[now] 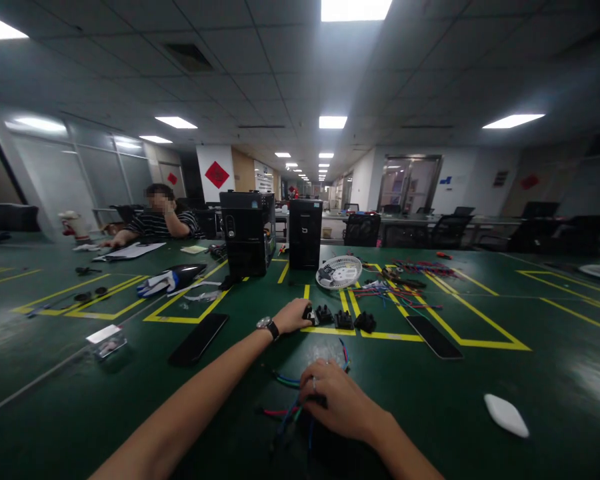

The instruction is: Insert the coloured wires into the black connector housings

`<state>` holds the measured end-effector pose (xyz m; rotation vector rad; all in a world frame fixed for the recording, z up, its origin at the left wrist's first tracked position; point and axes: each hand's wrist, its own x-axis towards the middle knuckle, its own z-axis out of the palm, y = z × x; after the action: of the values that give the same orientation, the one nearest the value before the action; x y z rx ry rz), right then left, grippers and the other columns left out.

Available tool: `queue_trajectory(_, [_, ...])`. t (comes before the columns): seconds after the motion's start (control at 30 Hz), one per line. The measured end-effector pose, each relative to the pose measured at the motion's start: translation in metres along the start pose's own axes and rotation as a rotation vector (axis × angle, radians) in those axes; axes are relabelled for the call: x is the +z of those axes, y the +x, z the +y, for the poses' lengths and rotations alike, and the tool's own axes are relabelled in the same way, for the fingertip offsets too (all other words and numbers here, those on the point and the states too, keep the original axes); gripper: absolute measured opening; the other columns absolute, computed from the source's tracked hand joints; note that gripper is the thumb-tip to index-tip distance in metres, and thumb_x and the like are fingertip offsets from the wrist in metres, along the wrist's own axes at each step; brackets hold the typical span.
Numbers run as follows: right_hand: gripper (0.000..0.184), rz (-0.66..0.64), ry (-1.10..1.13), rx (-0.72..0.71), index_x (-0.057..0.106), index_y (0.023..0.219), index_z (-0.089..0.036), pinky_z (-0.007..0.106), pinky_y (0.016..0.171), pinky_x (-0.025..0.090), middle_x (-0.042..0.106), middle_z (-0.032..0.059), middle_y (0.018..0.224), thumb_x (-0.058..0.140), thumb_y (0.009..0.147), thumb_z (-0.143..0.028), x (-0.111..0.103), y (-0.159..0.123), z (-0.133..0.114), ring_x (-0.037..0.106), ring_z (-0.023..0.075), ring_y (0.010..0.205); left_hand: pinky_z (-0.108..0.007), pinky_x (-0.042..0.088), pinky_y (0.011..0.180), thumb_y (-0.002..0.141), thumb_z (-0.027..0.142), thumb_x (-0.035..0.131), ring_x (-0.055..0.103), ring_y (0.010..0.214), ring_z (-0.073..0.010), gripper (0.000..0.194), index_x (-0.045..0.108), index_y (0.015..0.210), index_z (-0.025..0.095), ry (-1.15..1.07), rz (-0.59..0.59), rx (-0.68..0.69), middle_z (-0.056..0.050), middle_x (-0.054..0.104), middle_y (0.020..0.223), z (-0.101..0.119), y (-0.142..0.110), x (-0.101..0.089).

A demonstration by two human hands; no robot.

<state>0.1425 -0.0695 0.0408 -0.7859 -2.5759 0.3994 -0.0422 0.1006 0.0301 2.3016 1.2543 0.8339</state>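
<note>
My left hand [296,316], with a watch on its wrist, reaches forward and closes its fingers on a small black part at the left end of a row. Beside it stand several similar black parts [344,320] on the green table. Nearer to me, my right hand [336,399] is curled over a bunch of coloured wires [285,381], with blue, green and red ends sticking out around it. A dark piece shows under its fingers, and it is closed on this bunch. The exact kind of the black parts is too small to make out.
Two black computer towers [245,233] stand at the back. A white basket [339,273] and loose wires [425,268] lie right of them. Phones [200,339] flank my hands. A clear box [107,341] sits left, a white object [506,415] right. A person [163,217] sits across.
</note>
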Motion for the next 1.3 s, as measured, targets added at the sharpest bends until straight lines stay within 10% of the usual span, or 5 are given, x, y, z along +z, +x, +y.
queue_trajectory(0.37, [0.015,0.553,0.189,0.299,0.060,0.096,-0.019,0.024,0.059,0.042,0.062,-0.0008,0.067,0.047,0.092,-0.026,0.013,0.009,0.018,0.058,0.0144,0.059,-0.031,0.045,0.091,0.066,0.016,0.072,0.060,0.102,-0.0192,0.051,0.051,0.112,0.018,-0.908,0.206,-0.158,-0.007,0.060,0.112,0.050,-0.092,-0.005])
queue_trajectory(0.77, [0.031,0.414,-0.034,0.251,0.064,0.114,-0.019,0.024,0.062,0.047,0.071,0.0037,0.079,0.045,0.090,-0.024,0.028,0.014,0.003,0.063,0.0152,0.062,-0.025,0.050,0.066,0.058,0.015,0.077,0.062,0.079,-0.0152,0.054,0.046,0.103,0.021,-1.039,0.316,-0.255,-0.001,0.061,0.092,0.061,-0.126,0.018])
queue_trajectory(1.3, [0.033,0.420,-0.128,0.238,0.064,0.117,-0.021,0.029,0.075,0.053,0.073,0.0070,0.099,0.048,0.089,-0.021,0.028,0.007,0.018,0.069,0.0196,0.079,-0.032,0.049,0.084,0.065,0.007,0.066,0.061,0.099,-0.0201,0.051,0.046,0.110,0.022,-1.205,0.222,-0.196,-0.007,0.059,0.110,0.060,-0.123,0.015])
